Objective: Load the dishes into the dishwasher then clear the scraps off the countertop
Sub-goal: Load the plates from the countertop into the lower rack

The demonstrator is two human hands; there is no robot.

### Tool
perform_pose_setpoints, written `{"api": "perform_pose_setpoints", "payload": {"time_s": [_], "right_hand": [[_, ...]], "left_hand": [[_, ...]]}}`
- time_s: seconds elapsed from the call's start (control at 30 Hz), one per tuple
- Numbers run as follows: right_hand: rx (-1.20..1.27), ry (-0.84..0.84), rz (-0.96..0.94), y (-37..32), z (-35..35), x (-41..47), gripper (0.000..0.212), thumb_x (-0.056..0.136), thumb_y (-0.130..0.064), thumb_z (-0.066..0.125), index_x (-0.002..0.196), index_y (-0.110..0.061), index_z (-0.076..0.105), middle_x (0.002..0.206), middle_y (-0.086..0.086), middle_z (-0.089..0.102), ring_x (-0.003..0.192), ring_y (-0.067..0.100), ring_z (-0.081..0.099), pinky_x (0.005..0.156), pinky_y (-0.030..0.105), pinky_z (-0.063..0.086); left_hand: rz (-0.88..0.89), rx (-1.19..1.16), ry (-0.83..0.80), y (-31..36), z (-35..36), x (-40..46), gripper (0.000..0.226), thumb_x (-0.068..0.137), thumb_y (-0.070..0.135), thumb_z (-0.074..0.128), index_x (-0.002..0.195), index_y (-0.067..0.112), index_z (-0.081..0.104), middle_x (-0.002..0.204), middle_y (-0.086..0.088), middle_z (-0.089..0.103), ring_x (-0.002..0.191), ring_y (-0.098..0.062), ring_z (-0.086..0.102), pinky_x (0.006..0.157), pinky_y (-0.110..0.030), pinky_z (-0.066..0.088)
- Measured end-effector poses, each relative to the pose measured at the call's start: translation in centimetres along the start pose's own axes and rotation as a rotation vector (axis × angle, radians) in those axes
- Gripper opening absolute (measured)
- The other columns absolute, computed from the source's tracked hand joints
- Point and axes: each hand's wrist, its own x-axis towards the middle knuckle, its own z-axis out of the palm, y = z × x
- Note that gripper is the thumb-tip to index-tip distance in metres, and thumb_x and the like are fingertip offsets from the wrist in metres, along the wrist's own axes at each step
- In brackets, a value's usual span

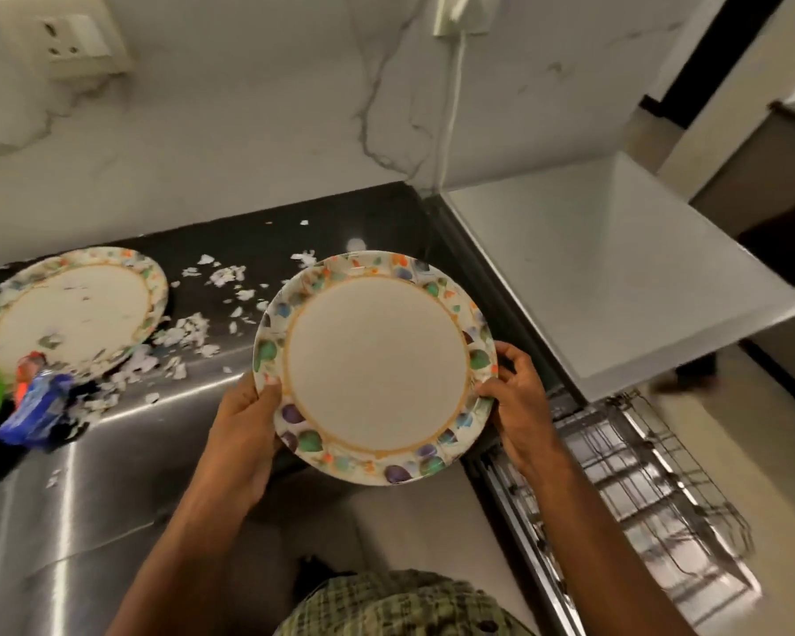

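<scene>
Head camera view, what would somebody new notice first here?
A floral-rimmed plate held at centre, the left hand and right hand gripping opposite edges. Left of it, torn white scraps litter the dark countertop around a second plate. At lower right the dishwasher rack stands pulled out.

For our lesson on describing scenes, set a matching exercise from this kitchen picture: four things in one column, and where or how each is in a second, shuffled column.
Things:
1. clean plate
2. dirty plate
3. paper scraps
4. dishwasher rack

Places or states:
A. pulled out, low on the right
B. held up by both hands, the left hand and the right hand
C. scattered over the dark countertop
D. lying on the counter at the left

Pairs: 1-B, 2-D, 3-C, 4-A
</scene>
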Motion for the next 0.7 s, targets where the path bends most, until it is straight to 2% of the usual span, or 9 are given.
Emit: {"api": "perform_pose_setpoints", "payload": {"time_s": [0.13, 0.23, 0.37, 0.47, 0.57, 0.7], "right_hand": [[0.027, 0.111, 0.014, -0.1, -6.6, -0.9, 0.059, 0.082, 0.019, 0.058, 0.125, -0.022, 0.057, 0.118, 0.011, 0.074, 0.094, 0.024, 0.076, 0.078, 0.045, 0.064], [0.097, 0.159, 0.030, 0.3, -11.8, -1.8, 0.060, 0.083, 0.019, 0.057, 0.128, -0.020, 0.056, 0.118, 0.009, 0.074, 0.097, 0.026, 0.076, 0.084, 0.051, 0.064], [0.144, 0.258, 0.010, 1.2, -18.1, -3.2, 0.061, 0.083, 0.017, 0.057, 0.130, -0.021, 0.056, 0.120, 0.009, 0.073, 0.103, 0.028, 0.074, 0.086, 0.051, 0.063], [0.192, 0.346, 0.005, 1.9, -21.9, -4.4, 0.062, 0.083, 0.016, 0.057, 0.133, -0.021, 0.056, 0.121, 0.012, 0.072, 0.101, 0.030, 0.075, 0.080, 0.047, 0.064], [0.272, 0.431, 0.012, 2.5, -25.3, -5.4, 0.063, 0.081, 0.018, 0.055, 0.133, -0.020, 0.057, 0.114, 0.012, 0.074, 0.092, 0.027, 0.074, 0.071, 0.041, 0.063], [0.356, 0.550, 0.033, 3.8, -29.0, -6.6, 0.062, 0.077, 0.018, 0.054, 0.121, -0.025, 0.061, 0.105, 0.007, 0.076, 0.089, 0.024, 0.073, 0.067, 0.038, 0.060]], "left_hand": [[-0.007, -0.015, -0.116, -1.6, 5.8, -2.1, 0.032, 0.113, 0.019, 0.036, 0.117, 0.010, 0.067, 0.075, -0.003, 0.075, 0.062, -0.015, 0.073, 0.047, -0.025, 0.054], [-0.023, 0.002, -0.164, -3.1, 10.1, -3.2, 0.031, 0.113, 0.018, 0.037, 0.115, 0.012, 0.067, 0.086, -0.005, 0.079, 0.072, -0.019, 0.077, 0.051, -0.029, 0.058], [-0.045, 0.097, -0.210, -5.0, 15.7, -4.1, 0.032, 0.114, 0.019, 0.034, 0.119, 0.012, 0.065, 0.088, -0.005, 0.080, 0.072, -0.018, 0.077, 0.051, -0.026, 0.057], [-0.050, 0.177, -0.272, -5.8, 19.8, -4.9, 0.031, 0.114, 0.022, 0.036, 0.113, 0.018, 0.066, 0.094, -0.004, 0.081, 0.079, -0.021, 0.079, 0.051, -0.027, 0.058], [-0.036, 0.262, -0.317, -6.5, 23.7, -5.0, 0.028, 0.113, 0.026, 0.040, 0.111, 0.024, 0.068, 0.095, 0.002, 0.081, 0.084, -0.018, 0.079, 0.058, -0.032, 0.061], [-0.046, 0.329, -0.404, -7.3, 28.4, -4.5, 0.027, 0.113, 0.027, 0.040, 0.120, 0.021, 0.065, 0.105, -0.001, 0.081, 0.090, -0.021, 0.079, 0.065, -0.038, 0.062]]}}
